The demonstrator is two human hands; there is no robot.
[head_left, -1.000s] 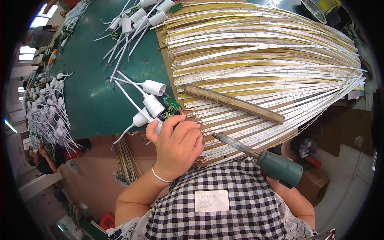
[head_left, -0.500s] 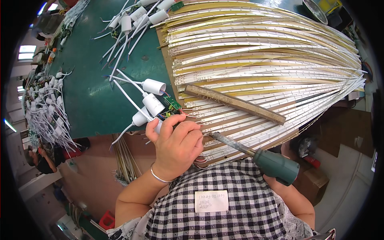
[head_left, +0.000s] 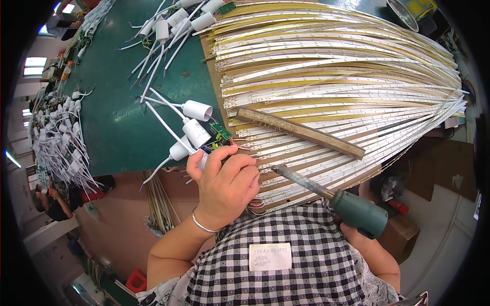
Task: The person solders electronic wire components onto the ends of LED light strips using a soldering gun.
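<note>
Head view: at four o'clock, the right hand [head_left: 351,233] held a soldering iron [head_left: 352,208], likely hot-tipped, safest by its handle [head_left: 365,215]; near centre, the left hand [head_left: 224,183] curled narrowly by white caps [head_left: 196,133], hold unclear; strips [head_left: 301,63], toward two o'clock, looked light, bendy, best lifted edgewise.
</note>
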